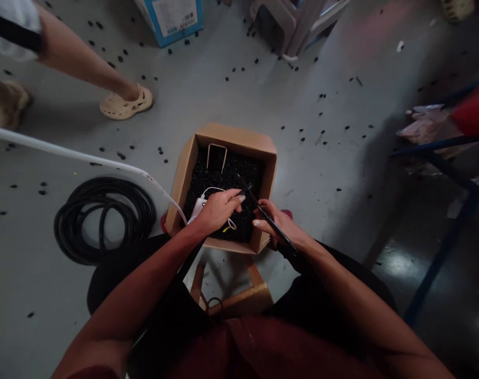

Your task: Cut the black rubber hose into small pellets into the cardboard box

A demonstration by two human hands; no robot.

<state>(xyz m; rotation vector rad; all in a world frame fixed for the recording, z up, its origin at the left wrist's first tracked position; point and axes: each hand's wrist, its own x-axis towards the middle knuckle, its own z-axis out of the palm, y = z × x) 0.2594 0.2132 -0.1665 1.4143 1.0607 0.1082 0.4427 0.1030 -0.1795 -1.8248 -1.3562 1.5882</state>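
An open cardboard box (237, 135) stands between my knees, with a mass of small black pieces (245, 164) in it. Over the box, my left hand (220, 209) is closed in a pinch on a small black piece (246, 190). My right hand (278, 220) is closed around a thin black rod (278, 230), which slants from the box's middle towards my right wrist. The rod's upper end is close to my left fingertips; whether it touches the small piece I cannot tell. A phone (216, 159) and a white device (197, 207) with a cable lie on the black pieces.
A coil of black hose (69, 226) lies on the floor at left, below a white cable (85, 158). Another person's leg (85, 63) is at upper left. A blue carton (172, 21), a grey stool (290, 26) and a blue metal frame (445, 252) stand around. Black bits dot the floor.
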